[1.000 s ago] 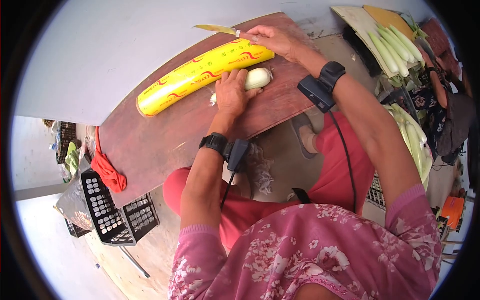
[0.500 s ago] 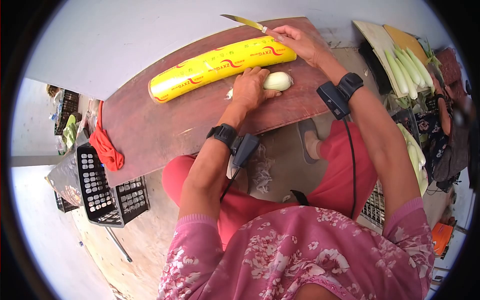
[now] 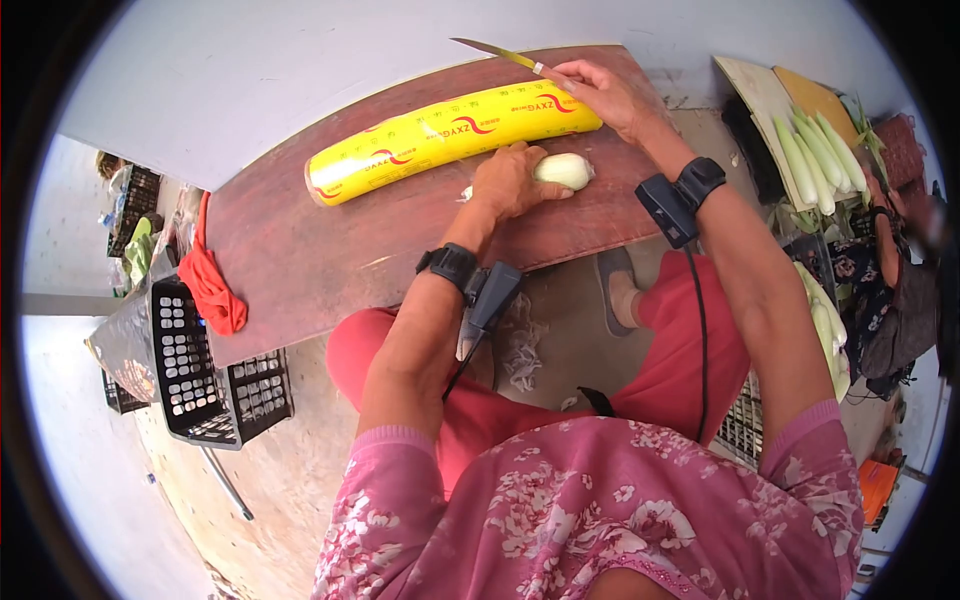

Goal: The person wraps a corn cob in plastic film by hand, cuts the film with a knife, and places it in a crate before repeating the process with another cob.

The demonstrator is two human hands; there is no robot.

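My left hand (image 3: 508,183) lies wrapped over a pale, whitish-green long vegetable (image 3: 563,171) on the table. Its rounded right end shows past my thumb, and what looks like clear film sticks out at both ends; the middle is hidden under my fingers. Just behind it, a thick yellow roll of cling film (image 3: 450,140) with red lettering lies across the table. At the roll's right end, my right hand (image 3: 605,98) is closed on the handle of a knife (image 3: 500,52). The blade points left, above the roll's far side.
The dark red table (image 3: 330,270) has a red cloth (image 3: 212,295) hanging at its left corner. Black plastic crates (image 3: 190,370) stand beside it. Several pale green long vegetables (image 3: 820,160) lie on a board at right. Another person's arm (image 3: 887,245) shows at far right.
The whole view has shifted slightly, so everything sits a little lower and to the right. Both hands keep their holds on the vegetable and the knife.
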